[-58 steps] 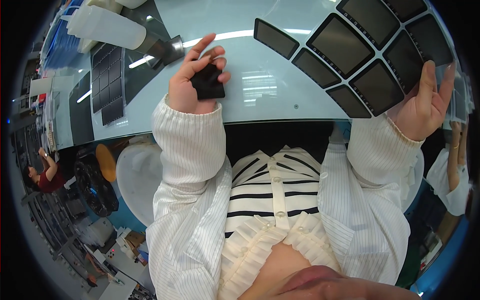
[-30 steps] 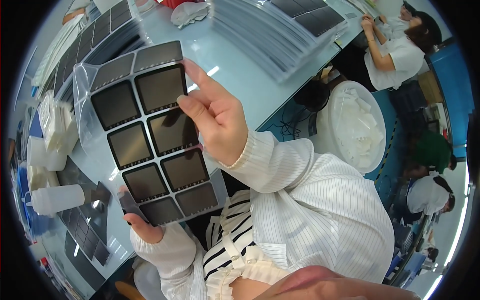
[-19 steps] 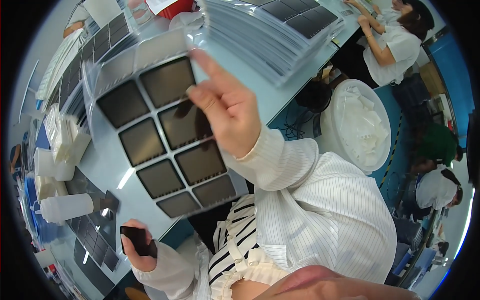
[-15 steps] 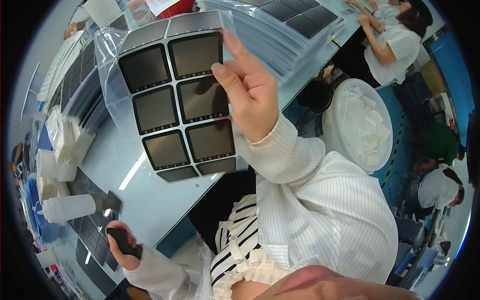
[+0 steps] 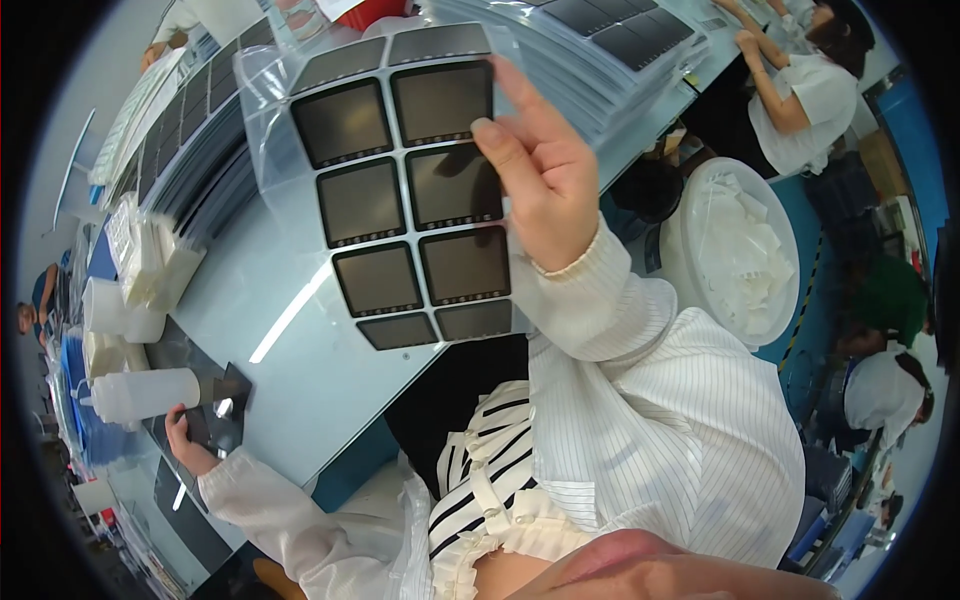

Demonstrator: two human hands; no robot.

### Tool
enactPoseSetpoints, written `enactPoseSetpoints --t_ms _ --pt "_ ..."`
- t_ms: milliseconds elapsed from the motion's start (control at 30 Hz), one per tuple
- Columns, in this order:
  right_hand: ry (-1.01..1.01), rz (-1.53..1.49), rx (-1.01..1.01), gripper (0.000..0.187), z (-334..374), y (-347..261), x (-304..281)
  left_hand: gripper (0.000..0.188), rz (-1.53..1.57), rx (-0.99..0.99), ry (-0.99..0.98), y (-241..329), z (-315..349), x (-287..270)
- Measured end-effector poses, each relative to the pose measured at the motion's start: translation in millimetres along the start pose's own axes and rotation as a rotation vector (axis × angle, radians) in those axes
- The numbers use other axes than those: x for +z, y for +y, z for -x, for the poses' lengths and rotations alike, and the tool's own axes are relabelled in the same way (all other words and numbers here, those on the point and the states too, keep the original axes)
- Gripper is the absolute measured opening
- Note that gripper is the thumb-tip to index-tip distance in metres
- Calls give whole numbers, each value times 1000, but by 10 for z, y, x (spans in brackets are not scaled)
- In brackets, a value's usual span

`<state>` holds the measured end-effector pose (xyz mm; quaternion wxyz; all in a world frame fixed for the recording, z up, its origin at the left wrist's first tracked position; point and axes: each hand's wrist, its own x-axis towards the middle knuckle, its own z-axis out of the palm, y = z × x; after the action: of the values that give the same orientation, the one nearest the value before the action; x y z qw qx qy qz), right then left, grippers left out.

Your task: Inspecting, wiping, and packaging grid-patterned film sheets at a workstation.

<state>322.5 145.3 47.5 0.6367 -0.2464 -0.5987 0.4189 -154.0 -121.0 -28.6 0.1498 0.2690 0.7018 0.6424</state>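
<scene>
My right hand (image 5: 550,180) pinches the right edge of a clear plastic sheet of dark rectangular panels (image 5: 410,195), raised above the table. The panels sit in two columns with pale gaps between them. Loose clear film (image 5: 270,130) hangs off the sheet's left side. Lower left, my left hand (image 5: 190,445) has its fingers closed around a small dark rectangular piece (image 5: 207,430), low over a dark gridded sheet. Part of that piece blends into the dark sheet behind it. Just beyond the hand lies a translucent squeeze bottle (image 5: 145,393), its nozzle to the left.
Stacks of filmed panel sheets stand at the back right (image 5: 600,70) and back left (image 5: 200,150) of the pale table (image 5: 280,420). White packs (image 5: 150,250) and a white cup (image 5: 120,310) line the left. A white bin (image 5: 740,250) with scraps is at right. Co-workers (image 5: 800,110) sit beyond.
My left hand has moved left and farther away with the dark piece, toward the bottle. The sheet in my right hand appears shifted to the right, as does the whole view slightly.
</scene>
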Motion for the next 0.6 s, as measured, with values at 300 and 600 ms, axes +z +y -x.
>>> enactPoseSetpoints --t_ms 300,600 --pt "129 59 -28 43 4 39 -72 16 -486 274 88 178 103 426" --pt "39 -49 61 44 121 23 3 26 -1134 463 90 474 428 817"
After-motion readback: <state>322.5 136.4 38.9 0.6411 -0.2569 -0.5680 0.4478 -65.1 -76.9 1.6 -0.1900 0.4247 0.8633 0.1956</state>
